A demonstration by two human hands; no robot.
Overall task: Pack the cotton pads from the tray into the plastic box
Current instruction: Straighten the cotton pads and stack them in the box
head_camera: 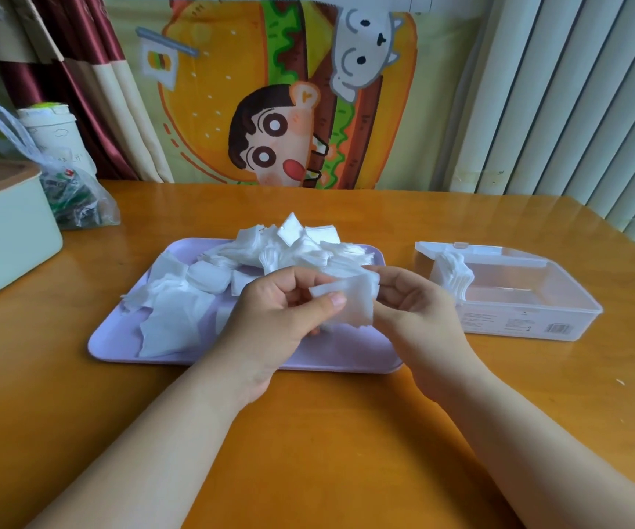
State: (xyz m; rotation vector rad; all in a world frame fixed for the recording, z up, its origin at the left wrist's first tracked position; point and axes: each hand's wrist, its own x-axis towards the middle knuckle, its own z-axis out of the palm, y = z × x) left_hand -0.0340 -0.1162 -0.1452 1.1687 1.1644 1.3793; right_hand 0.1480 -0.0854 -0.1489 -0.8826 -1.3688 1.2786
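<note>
At the centre of the frame the left hand (281, 313) pinches a white cotton pad (350, 301) between thumb and curled fingers, the thumb lying across its lower left corner. The right hand (411, 311) holds the pad's right edge, with its fingertips hidden behind the pad. The pad hangs above the near right part of the lilac tray (117, 349), whose middle is covered by both hands. Behind them a loose pile of pads (277, 250) spreads over the tray's far and left parts; single pads are hard to tell apart. At right of centre the open plastic box (575, 303) stands on the table (308, 433), a small stack (457, 278) leaning in its left end. A pale green container (3, 231) is cut off by the left edge.
</note>
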